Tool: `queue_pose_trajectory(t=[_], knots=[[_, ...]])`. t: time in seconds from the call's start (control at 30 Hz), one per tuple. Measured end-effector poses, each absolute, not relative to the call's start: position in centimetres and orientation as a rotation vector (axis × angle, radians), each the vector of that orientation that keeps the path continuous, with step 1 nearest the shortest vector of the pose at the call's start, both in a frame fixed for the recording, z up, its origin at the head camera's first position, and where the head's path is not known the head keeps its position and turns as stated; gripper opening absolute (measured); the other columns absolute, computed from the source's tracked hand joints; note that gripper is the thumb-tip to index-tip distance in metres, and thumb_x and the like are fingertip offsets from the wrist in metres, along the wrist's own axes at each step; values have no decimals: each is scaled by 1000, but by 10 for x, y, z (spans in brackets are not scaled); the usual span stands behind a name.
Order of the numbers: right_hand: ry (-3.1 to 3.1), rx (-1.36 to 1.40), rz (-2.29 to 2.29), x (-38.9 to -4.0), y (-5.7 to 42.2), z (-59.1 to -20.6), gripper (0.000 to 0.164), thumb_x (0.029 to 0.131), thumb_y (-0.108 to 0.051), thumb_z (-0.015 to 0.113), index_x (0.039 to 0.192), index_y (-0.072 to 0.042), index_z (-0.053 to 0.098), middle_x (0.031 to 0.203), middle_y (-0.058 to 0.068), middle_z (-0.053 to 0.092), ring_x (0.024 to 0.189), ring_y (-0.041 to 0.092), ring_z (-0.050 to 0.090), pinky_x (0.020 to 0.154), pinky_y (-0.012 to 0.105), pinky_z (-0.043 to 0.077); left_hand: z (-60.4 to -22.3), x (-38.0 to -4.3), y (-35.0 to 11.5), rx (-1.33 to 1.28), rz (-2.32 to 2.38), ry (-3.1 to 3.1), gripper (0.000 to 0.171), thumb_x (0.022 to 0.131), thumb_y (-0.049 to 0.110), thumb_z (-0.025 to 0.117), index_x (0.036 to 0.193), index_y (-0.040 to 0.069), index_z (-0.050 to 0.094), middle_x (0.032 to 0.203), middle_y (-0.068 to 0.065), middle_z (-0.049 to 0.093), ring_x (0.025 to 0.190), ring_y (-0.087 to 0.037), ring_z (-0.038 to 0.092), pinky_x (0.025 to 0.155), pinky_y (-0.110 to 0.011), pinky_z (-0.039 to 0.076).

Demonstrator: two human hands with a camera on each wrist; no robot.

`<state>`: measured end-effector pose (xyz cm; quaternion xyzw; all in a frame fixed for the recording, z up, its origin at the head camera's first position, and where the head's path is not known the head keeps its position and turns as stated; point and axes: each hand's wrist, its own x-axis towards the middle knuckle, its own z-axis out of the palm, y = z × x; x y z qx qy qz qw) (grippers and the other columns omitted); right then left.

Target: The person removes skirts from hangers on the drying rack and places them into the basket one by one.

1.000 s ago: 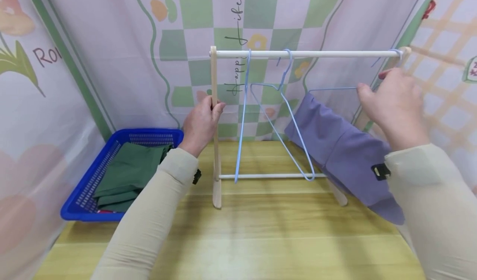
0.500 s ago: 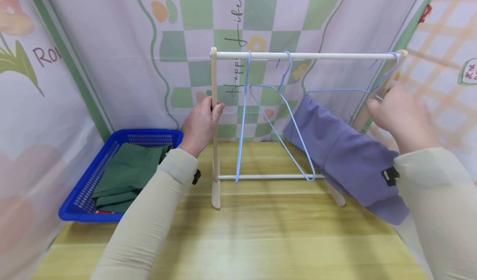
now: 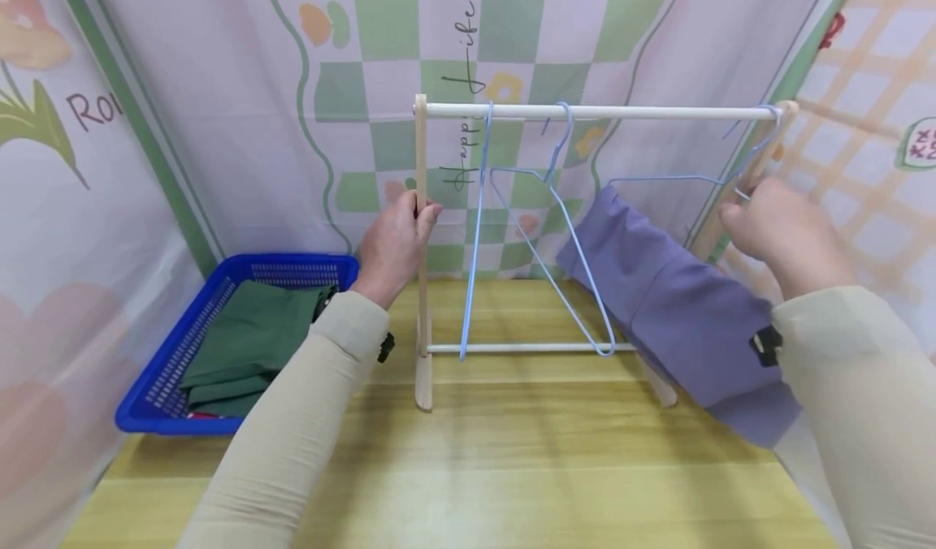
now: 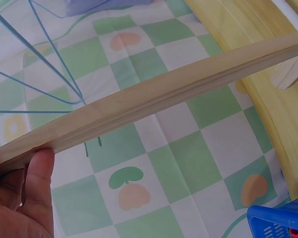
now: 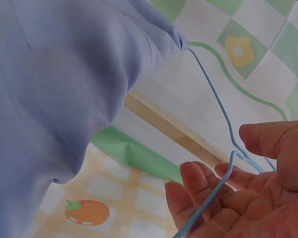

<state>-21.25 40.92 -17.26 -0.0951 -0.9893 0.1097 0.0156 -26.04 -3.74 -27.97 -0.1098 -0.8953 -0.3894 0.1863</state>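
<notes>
A small clothes rack has wooden side posts and a white top rail [image 3: 621,112]. My left hand [image 3: 397,244] grips its left wooden post [image 4: 154,91], thumb on the near side. At the rail's right end hangs a blue wire hanger [image 3: 661,178] carrying a lavender garment [image 3: 673,313]. My right hand [image 3: 782,228] is at that hanger, just under its hook; in the right wrist view the fingers curl behind the wire and the thumb lies close to the twisted neck. Two bare blue hangers, a left one [image 3: 475,248] and a middle one [image 3: 578,240], hang from the rail.
On the left stands a blue plastic basket [image 3: 132,411] with a folded dark green cloth [image 3: 249,342] inside. The rack stands on a wooden table [image 3: 453,468]. Printed curtains [image 3: 387,21] enclose the back and both sides. A white lower bar [image 3: 526,347] joins the rack's posts.
My right hand has come down from beside the rail to the neck of the right hanger. The lavender garment has swung slightly. My left hand has stayed on the post.
</notes>
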Motion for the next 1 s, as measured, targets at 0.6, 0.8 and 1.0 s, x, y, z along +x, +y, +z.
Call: queue_pose_trajectory(t=[0.6, 0.8, 1.0], knots=[[-3042, -176, 234, -220, 408, -173, 65, 104, -38, 28, 139, 15, 43, 133, 45, 46, 110, 63, 49, 95, 75, 41, -279, -260, -37, -297, -1089, -2524, 39, 110, 50, 44, 107, 13, 59, 77, -4, 54, 62, -21, 52, 52, -34, 45], [-3089, -110, 252, -225, 408, -170, 53, 103, -23, 29, 133, 19, 44, 108, 36, 64, 83, 43, 67, 86, 69, 47, -280, -261, -36, -292, -1094, -2530, 40, 110, 51, 44, 107, 14, 59, 78, -4, 54, 63, -21, 52, 52, -34, 45], [-3116, -65, 335, -227, 404, -167, 37, 101, -9, 41, 127, 16, 48, 119, 38, 62, 68, 27, 70, 78, 59, 53, -280, -260, -36, -297, -1100, -2524, 41, 110, 51, 44, 108, 13, 59, 78, -5, 53, 63, -21, 51, 52, -34, 45]])
